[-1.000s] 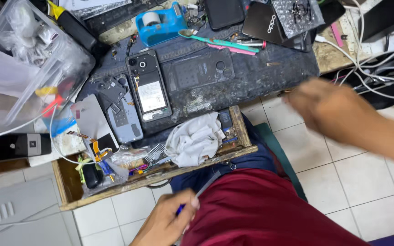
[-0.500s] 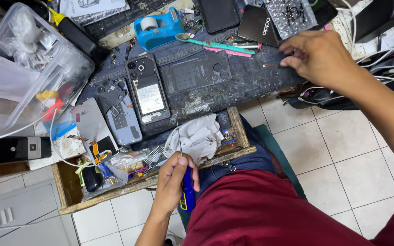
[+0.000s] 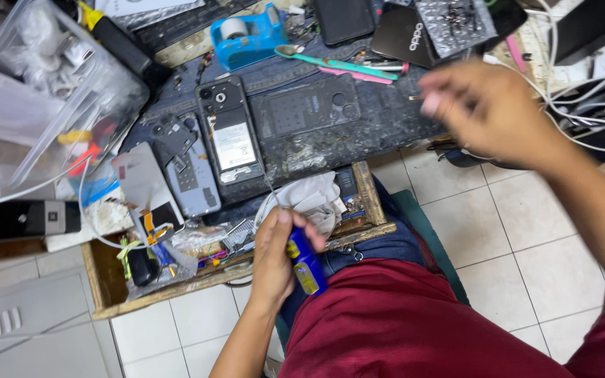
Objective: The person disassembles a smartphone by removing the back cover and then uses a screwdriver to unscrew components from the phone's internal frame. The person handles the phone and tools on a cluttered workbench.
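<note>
**Left hand grips a blue can at the drawer's edge**

We take the opened phone (image 3: 231, 136) as our landmark; it lies back-up on the dark mat (image 3: 358, 133), its long axis running away from us.

Below and a little right of the phone, our left hand (image 3: 278, 255) wraps around a small blue can (image 3: 306, 260) with a yellow patch. The fingers are curled and pressed together around it, thumb laid over the upper part. The can's long axis runs on a slant: its upper end, hidden under the thumb, points up toward the phone, and its lower end points down and right toward the red shirt (image 3: 414, 322). It sits over the front rim of the wooden drawer (image 3: 106, 287), just beside a white cloth (image 3: 309, 199) that lies between it and the phone.

Far right of the phone, our right hand (image 3: 488, 112) hovers over the mat's right edge. It is blurred; the fingers look loosely bent, and we cannot tell whether they pinch anything.

Left of the phone lie a grey back cover (image 3: 190, 178) and a clear plastic bag (image 3: 50, 91). Above the phone stands a blue tape dispenser (image 3: 246, 35); up and right of the phone a teal toothbrush (image 3: 337, 64) lies crosswise, its head pointing left.
</note>
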